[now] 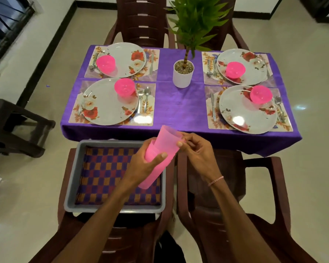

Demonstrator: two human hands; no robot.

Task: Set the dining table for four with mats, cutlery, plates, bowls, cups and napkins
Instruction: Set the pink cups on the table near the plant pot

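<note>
My left hand (144, 164) grips a stack of pink plastic cups (162, 147), tilted, above the near table edge. My right hand (196, 149) pinches the rim of the top cup in that stack. On the purple tablecloth (179, 103) lie several floral mats, each with a flowered plate (106, 105), a pink bowl (124, 87) and cutlery (143, 99). Below my hands, a grey tray (74, 186) holds folded checked napkins (106, 173).
A white pot with a green plant (183, 73) stands mid-table. Brown plastic chairs surround the table: one (254, 186) beside the tray's chair, two at the far side (142, 21). A dark stool (13, 126) stands on the left.
</note>
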